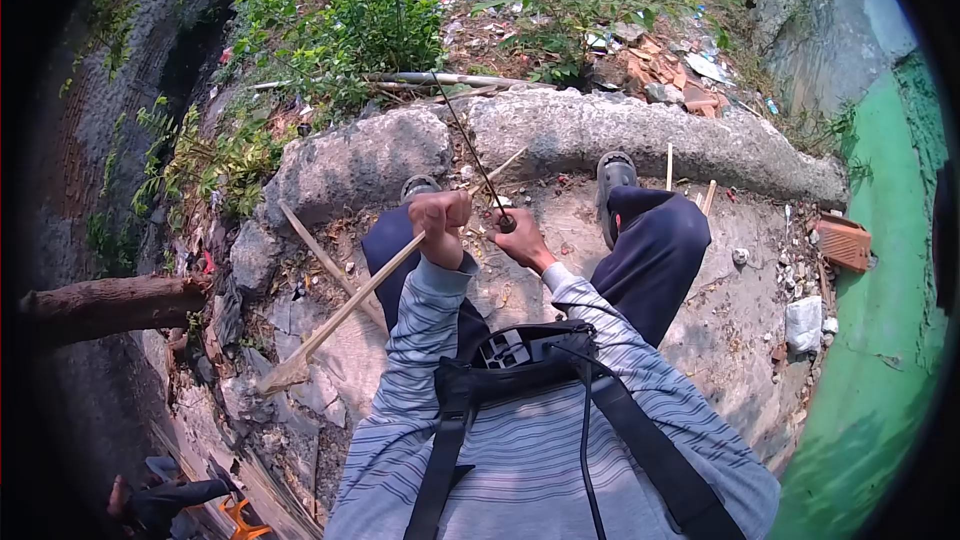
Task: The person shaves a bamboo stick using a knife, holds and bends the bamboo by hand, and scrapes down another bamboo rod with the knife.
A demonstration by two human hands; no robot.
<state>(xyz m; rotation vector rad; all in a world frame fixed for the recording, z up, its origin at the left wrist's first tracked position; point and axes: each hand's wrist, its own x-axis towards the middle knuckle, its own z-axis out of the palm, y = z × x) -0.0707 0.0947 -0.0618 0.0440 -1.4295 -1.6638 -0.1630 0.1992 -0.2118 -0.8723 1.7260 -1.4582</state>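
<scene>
My left hand (440, 225) is closed in a fist around a pale wooden stick (362, 292). The stick slants from its wide, frayed lower end on the left up to a thin tip beyond the fist. My right hand (525, 243), just beside it, grips the dark end of a long, thin dark tool (468, 140). That tool points up and away, crossing the stick near its upper part; its exact kind cannot be made out. Both hands are between my bent knees, above the ground.
A rough concrete kerb (620, 128) curves ahead of my feet. Another stick (325, 262) lies at left; a hollow orange brick (843, 242) and white lump (803, 324) lie right, by a green wall (870, 370). A trunk (115, 308) juts in left; another person (175, 500) is lower left.
</scene>
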